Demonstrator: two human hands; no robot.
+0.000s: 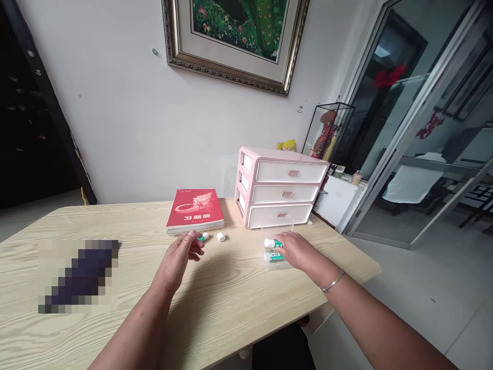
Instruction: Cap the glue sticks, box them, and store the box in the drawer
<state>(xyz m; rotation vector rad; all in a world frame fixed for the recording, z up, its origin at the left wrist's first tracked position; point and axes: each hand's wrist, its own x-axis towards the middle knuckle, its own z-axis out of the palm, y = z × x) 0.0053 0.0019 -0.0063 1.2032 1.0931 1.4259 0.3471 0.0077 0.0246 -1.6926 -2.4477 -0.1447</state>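
Observation:
My right hand (296, 249) is closed around a glue stick (270, 243) with a white cap and green label. It holds the stick over a clear plastic box (283, 265), where another green-labelled glue stick (275, 256) lies. On the left, my left hand (181, 257) hovers over the table with loosely curled fingers, apart from one another. Just past its fingertips shows a green and white glue stick (204, 237), partly hidden by the hand. A small white cylinder (221, 237) sits to its right on the table.
A thick red book (196, 208) lies behind my left hand. Behind the box stands a pink and white three-drawer unit (285, 192). A pixelated dark object (82, 275) lies at the left of the wooden table (215, 308). The table's edge runs close to my right forearm.

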